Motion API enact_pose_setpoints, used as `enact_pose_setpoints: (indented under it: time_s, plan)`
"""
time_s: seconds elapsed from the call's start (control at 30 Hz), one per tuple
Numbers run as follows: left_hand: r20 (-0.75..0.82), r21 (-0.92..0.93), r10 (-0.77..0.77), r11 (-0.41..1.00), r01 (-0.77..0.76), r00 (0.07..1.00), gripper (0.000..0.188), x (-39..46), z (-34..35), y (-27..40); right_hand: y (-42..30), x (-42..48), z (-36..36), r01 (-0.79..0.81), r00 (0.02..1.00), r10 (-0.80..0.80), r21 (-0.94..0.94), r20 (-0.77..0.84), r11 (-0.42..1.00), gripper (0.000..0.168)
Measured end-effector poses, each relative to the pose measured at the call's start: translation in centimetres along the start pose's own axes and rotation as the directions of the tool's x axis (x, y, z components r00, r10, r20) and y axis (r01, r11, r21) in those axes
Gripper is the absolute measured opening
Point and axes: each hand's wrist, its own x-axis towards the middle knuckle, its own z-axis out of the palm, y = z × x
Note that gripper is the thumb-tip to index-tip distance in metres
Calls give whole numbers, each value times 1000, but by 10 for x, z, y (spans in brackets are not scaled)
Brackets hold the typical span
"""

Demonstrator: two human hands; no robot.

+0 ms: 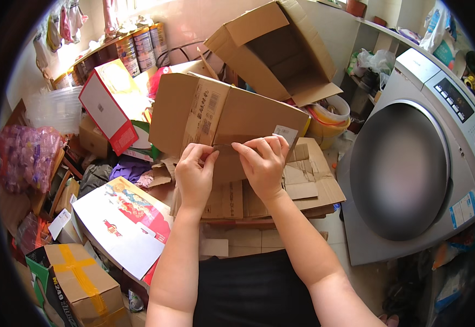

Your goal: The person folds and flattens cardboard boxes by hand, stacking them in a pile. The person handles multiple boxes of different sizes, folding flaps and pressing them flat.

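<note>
A brown cardboard box [258,116] with printed marks and a white label stands tilted before me. My left hand [196,175] pinches at its near edge, below the printed strip, with thumb and index finger together. Just to the right, my right hand [264,163] pinches the same edge, its other fingers raised by the label. Something thin, perhaps tape or a torn edge, runs between the fingertips; its exact kind is hard to tell. Beneath the box lies a stack of flattened cardboard [319,175].
An open cardboard box [282,53] leans behind, beside a round plastic bucket [329,118]. A grey front-loading washing machine [354,220] stands at right. On the left are a red and white carton [106,106], a printed white box [127,233] and a yellow-taped carton [78,278].
</note>
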Motion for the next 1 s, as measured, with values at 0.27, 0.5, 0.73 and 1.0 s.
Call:
enact_pose_setpoints:
  time_s: [0.27, 0.5, 0.73, 1.0]
  plan:
    - [13, 21, -14, 1000, 14, 1000, 9, -2, 1, 4, 8, -7, 1, 15, 999, -14, -20, 49, 1000, 21]
    - [-3, 1, -48, 999, 48, 999, 10, -2, -1, -4, 39, -28, 0, -26, 995, 34, -89, 93, 996, 22]
    - [-36, -56, -43, 998, 41, 998, 9, -2, 1, -14, 59, -45, 0, -44, 991, 61, -142, 118, 989, 20]
    - [-140, -47, -52, 998, 46, 989, 12, 9, -14, -16, 103, -75, -15, -192, 961, 239, -284, 141, 940, 17]
